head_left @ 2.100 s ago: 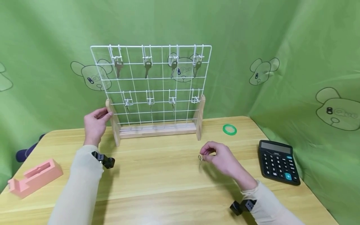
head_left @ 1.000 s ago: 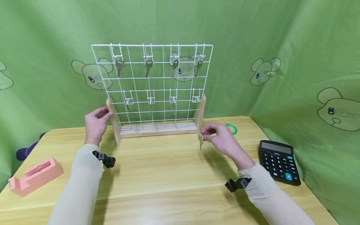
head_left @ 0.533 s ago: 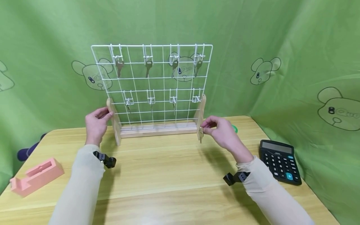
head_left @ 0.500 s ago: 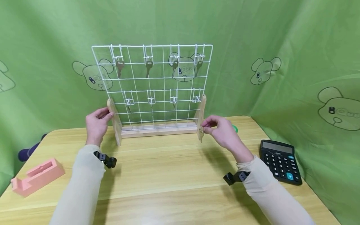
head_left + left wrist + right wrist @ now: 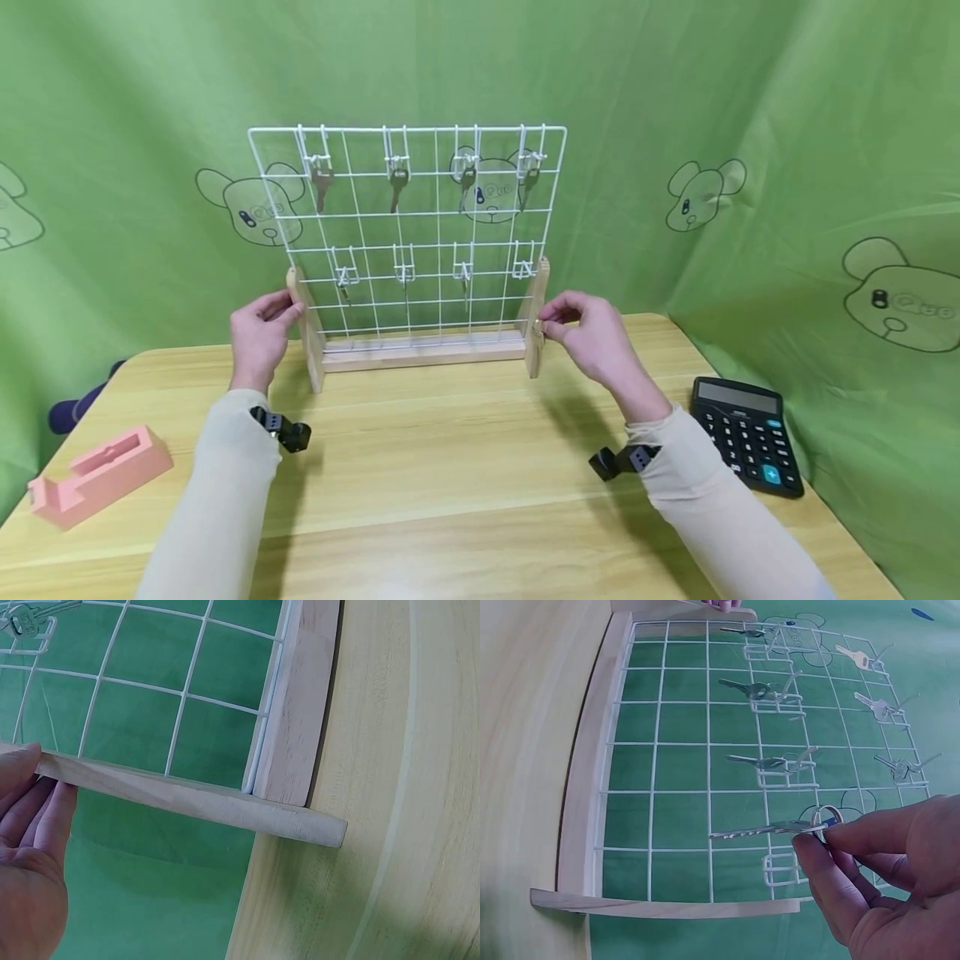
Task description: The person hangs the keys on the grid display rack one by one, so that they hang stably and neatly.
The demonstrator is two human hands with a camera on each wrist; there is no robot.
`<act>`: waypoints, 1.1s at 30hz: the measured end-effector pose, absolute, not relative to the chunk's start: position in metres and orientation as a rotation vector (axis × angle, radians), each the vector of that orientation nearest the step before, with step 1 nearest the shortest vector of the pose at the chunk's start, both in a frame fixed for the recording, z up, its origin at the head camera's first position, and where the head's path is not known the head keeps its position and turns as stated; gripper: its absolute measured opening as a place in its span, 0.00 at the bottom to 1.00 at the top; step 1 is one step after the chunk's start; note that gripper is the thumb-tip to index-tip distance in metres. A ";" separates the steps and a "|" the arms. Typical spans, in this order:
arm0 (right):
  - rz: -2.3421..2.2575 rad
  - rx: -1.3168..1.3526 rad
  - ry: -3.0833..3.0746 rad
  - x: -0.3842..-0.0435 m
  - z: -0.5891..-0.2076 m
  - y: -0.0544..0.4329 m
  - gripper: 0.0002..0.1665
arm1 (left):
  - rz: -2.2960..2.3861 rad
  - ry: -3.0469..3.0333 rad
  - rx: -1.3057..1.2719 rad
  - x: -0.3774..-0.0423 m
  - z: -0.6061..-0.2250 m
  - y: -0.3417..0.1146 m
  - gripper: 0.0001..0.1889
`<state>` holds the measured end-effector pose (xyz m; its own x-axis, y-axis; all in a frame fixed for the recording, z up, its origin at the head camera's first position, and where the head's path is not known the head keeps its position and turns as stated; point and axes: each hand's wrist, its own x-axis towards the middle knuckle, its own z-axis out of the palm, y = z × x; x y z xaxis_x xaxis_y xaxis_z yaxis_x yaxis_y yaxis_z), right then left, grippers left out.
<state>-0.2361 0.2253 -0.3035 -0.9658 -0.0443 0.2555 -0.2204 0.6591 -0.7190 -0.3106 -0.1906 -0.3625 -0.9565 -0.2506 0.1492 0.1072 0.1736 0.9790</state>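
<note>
A white wire grid rack (image 5: pixel 437 130) stands between wooden side posts. Several keys hang on its hooks, such as the key (image 5: pixel 398 189) in the upper row. At the left post (image 5: pixel 309 346), my left hand (image 5: pixel 257 342) grips the wood between thumb and fingers. My right hand (image 5: pixel 597 343) pinches a metal ring (image 5: pixel 827 813), from which a silver key (image 5: pixel 769 829) extends in the right wrist view. That key is beside the right post (image 5: pixel 537 287), just below the lower-right hook (image 5: pixel 523 269), which bears no key.
A black calculator (image 5: pixel 746 433) lies at the right of the wooden table (image 5: pixel 420 467), partly behind the right sleeve. A pink tape dispenser (image 5: pixel 105 475) sits at the left. A purple object (image 5: pixel 66 415) shows beyond the left edge. Green curtain (image 5: pixel 615 100) surrounds the back and right.
My right hand has moved with the key away from me and up, close to the rack's right post. It now hides the green ring on the table. My left hand stays on the left post.
</note>
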 end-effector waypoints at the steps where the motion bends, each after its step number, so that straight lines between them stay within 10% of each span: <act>1: 1.193 0.216 -2.655 -0.237 -0.302 0.225 0.06 | -1.850 -2.178 0.136 -0.311 -0.363 -0.190 0.23; 33: 1.513 0.107 -2.355 -0.273 -0.291 0.224 0.10 | -1.836 -2.193 0.157 -0.311 -0.363 -0.189 0.24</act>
